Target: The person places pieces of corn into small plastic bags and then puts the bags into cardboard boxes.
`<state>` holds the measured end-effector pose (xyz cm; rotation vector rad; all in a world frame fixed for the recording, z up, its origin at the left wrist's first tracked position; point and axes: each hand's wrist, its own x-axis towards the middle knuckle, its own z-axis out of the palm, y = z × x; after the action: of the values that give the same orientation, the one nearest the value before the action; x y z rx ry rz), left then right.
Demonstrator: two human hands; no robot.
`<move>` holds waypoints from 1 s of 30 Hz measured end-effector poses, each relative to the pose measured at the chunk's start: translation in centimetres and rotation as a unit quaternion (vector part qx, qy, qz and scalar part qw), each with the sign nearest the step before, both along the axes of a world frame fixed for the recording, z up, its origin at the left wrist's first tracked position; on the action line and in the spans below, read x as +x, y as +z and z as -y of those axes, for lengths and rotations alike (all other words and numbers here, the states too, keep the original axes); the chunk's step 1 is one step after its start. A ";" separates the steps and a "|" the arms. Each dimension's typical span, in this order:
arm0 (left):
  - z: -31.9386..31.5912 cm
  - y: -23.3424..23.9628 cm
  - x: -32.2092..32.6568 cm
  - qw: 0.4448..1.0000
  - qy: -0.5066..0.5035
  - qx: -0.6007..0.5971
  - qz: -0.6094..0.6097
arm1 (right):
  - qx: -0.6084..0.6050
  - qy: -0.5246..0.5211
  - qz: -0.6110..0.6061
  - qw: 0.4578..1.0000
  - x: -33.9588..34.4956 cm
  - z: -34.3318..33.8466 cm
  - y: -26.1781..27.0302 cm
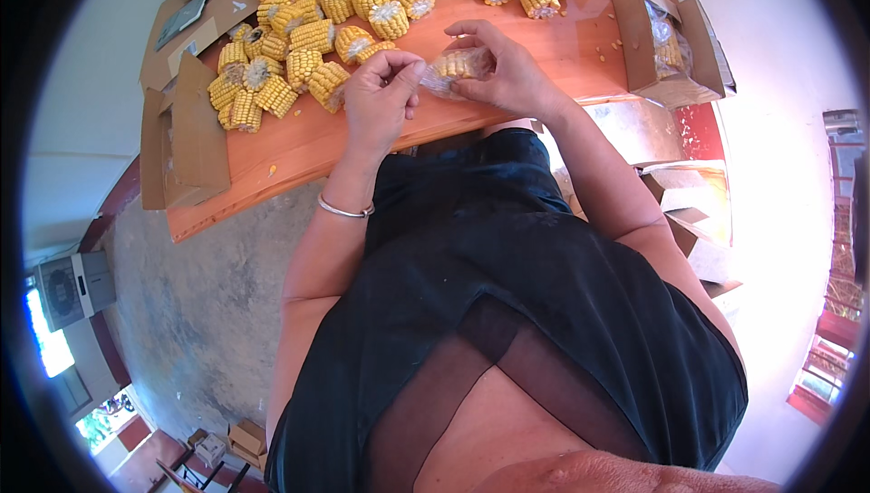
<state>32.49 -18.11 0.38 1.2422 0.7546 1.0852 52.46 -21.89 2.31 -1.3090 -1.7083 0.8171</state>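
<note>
A short piece of corn cob [454,66] lies inside a clear plastic bag [438,83] above the table's near edge. My right hand [506,70] grips the bagged cob from its right side, thumb below and fingers above. At the bag's left end, my left hand [389,88] pinches the plastic between thumb and forefinger. Just beyond and left of my left hand is a heap of cut yellow corn cob pieces [312,36], many with pale cut ends showing. One cob piece [329,85] sits right beside my left wrist and knuckles.
An open cardboard box [197,139] stands at the table's left corner. Another cardboard box [642,51] on the right holds plastic-wrapped corn [669,58]. Loose kernels are scattered on the orange wooden table [285,184]. A flat dark device [183,17] rests on cardboard at the far left.
</note>
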 end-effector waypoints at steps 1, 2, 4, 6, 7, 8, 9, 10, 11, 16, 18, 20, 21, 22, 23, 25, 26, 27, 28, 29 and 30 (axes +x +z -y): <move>-0.1 0.0 0.0 1.000 0.001 0.005 0.002 | 0.000 0.008 0.000 1.000 0.1 0.0 0.1; -0.2 -0.1 -0.1 1.000 0.003 0.010 0.003 | -0.001 0.017 -0.001 1.000 0.1 0.0 0.2; -0.3 -0.2 -0.1 1.000 0.004 0.023 -0.004 | -0.033 0.026 0.010 0.999 0.0 0.1 0.3; -0.3 -0.3 0.0 0.999 0.003 0.039 -0.023 | -0.034 0.035 0.020 0.999 0.0 0.0 0.1; -0.3 -0.1 0.1 0.999 -0.009 0.041 -0.021 | -0.017 0.040 0.024 0.999 0.0 -0.1 -0.4; -0.3 0.1 0.1 0.999 -0.020 0.043 -0.018 | -0.001 0.045 0.028 0.999 0.1 -0.2 -0.7; -0.3 0.3 0.1 0.998 -0.030 0.044 -0.016 | -0.008 0.038 0.031 0.999 -0.1 -0.1 -0.5; -0.3 0.2 0.0 1.000 -0.021 0.023 0.000 | -0.015 0.030 0.034 0.999 -0.4 0.0 0.0; -0.4 0.1 -0.3 1.000 -0.013 0.002 0.015 | -0.022 0.023 0.038 0.999 -0.6 0.1 0.3; 0.2 0.7 0.4 0.993 -0.020 0.091 -0.071 | -0.006 0.017 0.048 0.999 -0.2 -0.3 -0.3; 0.0 -1.0 1.0 0.982 -0.049 0.147 -0.107 | -0.004 0.022 0.059 0.998 -0.2 -0.3 -0.1; -0.7 -1.7 0.6 0.978 -0.078 0.134 -0.142 | -0.009 0.030 0.077 0.997 0.3 0.0 0.9; -0.9 -1.8 0.6 0.974 -0.097 0.127 -0.159 | 0.007 0.035 0.048 0.998 1.1 -0.1 0.4; -0.9 -1.8 0.6 0.973 -0.093 0.141 -0.158 | 0.023 0.043 0.019 0.999 2.0 -0.4 -0.3; -0.9 -1.9 0.6 0.971 -0.089 0.155 -0.156 | 0.039 0.050 -0.009 0.998 2.7 -0.6 -0.8; -1.0 -1.7 0.6 0.967 -0.087 0.159 -0.177 | -0.017 0.010 0.002 1.000 2.7 -0.6 -0.5; -1.0 -1.5 0.5 0.965 -0.090 0.148 -0.199 | -0.050 0.000 0.016 0.999 2.6 -0.7 -0.4; -1.1 -1.2 0.5 0.961 -0.093 0.138 -0.221 | -0.082 -0.010 0.031 0.996 2.5 -0.8 -0.2; -1.0 -0.9 0.6 0.969 -0.094 0.118 -0.194 | -0.050 0.007 0.006 0.999 2.3 -0.9 -0.1; -0.8 -0.7 0.9 0.976 -0.095 0.098 -0.167 | -0.017 0.023 -0.019 0.999 2.0 -0.9 0.1; -0.7 -0.4 1.0 0.982 -0.096 0.077 -0.140 | 0.015 0.041 -0.045 0.998 1.7 -0.9 0.2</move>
<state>33.51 -17.43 -0.06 1.5893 0.7541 0.8329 54.20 -21.01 2.51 -1.1707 -1.7054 0.8805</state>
